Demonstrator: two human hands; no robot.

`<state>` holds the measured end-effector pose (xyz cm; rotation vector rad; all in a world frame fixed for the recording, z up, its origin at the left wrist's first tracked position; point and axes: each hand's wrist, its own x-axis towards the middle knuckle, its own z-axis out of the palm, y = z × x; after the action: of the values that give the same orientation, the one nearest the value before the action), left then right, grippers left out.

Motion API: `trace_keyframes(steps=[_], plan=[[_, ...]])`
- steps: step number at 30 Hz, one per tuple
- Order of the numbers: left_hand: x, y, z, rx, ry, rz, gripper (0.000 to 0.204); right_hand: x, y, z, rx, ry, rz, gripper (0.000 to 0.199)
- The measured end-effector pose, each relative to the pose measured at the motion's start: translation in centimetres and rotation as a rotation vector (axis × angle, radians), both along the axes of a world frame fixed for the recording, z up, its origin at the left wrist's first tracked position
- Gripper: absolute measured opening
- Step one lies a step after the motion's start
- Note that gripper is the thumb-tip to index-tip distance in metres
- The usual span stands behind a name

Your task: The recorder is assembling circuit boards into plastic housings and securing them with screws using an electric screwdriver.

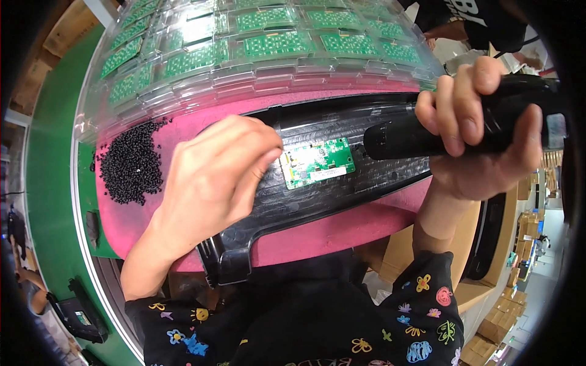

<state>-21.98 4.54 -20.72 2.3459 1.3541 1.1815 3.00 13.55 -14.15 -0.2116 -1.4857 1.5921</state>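
A green circuit board (317, 163) lies in a long black plastic housing (274, 213) on a pink mat. My right hand (470, 128) is wrapped round a black electric screwdriver (406, 135), held slantwise above the housing. Its blunt nose points left, close to the board's right edge; I cannot see a bit. My left hand (213, 171) is at the board's left edge, with thumb and fingers pinched together. Whatever those fingertips may hold is hidden. Left of that hand lies a heap of small black screws (131, 161).
Stacked clear plastic trays (268, 79) full of green circuit boards stand behind the pink mat (342, 226). On the green surface at lower left is another black housing (79, 314). Cardboard boxes (503, 314) are at the right. Another person (482, 27) is at top right.
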Motion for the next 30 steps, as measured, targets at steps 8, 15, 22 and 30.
trace_keyframes(steps=[8,15,22,30], plan=[[0.2,0.2,-0.9,-0.211,0.115,-0.210,0.013,-1.3,1.1,-2.7,-0.057,0.001,-0.153,0.042],[0.3,0.0,-0.8,-0.237,0.153,-0.187,0.012,-1.7,1.1,-3.1,-0.036,-0.087,-0.235,0.042],[0.0,0.0,-0.9,-0.365,0.044,-0.182,0.011,-2.0,1.5,-3.2,0.007,-0.080,-0.171,0.042],[-0.2,0.2,-0.7,-0.433,0.022,-0.186,0.009,-2.7,1.7,-3.5,-0.001,-0.121,-0.113,0.036]])
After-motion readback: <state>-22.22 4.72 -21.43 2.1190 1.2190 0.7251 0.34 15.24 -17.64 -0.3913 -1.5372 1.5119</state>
